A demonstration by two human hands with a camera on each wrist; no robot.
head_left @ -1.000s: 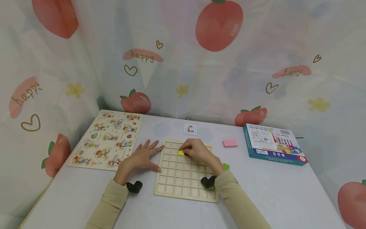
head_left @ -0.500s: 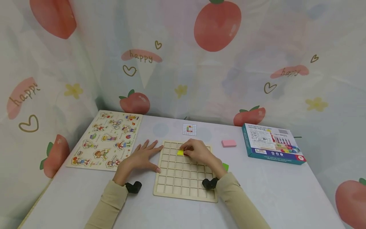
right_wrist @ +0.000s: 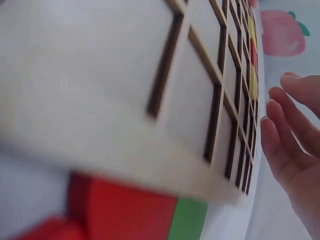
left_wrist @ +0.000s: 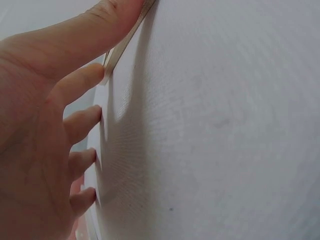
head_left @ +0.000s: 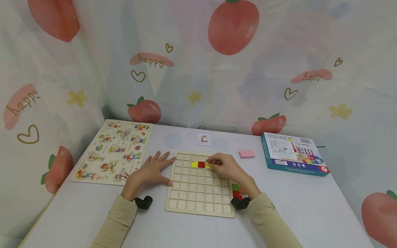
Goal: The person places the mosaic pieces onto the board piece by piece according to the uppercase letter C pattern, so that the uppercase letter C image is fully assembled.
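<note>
A wooden grid board [head_left: 198,193] lies on the white table. In its second row sit a yellow piece [head_left: 194,164], a red piece [head_left: 201,164] and another yellow piece [head_left: 208,165]. My right hand [head_left: 227,167] rests over the board's right part, its fingertips at the right yellow piece; in the right wrist view its fingers [right_wrist: 292,135] are loosely extended and hold nothing. My left hand [head_left: 152,169] lies flat on the table with its thumb against the board's left edge [left_wrist: 117,47]. Loose red [right_wrist: 120,210] and green [right_wrist: 187,220] pieces lie by the board's right edge.
A small pattern card [head_left: 204,139] lies behind the board. A pink block [head_left: 246,154] and a colourful box [head_left: 293,154] are at the right. A picture peg puzzle [head_left: 113,151] lies at the left. Patterned cloth hangs behind and at both sides.
My right hand has drawn back to the right, uncovering the red piece and a second yellow piece in the row. The loose red and green pieces now show. The left hand has stayed put.
</note>
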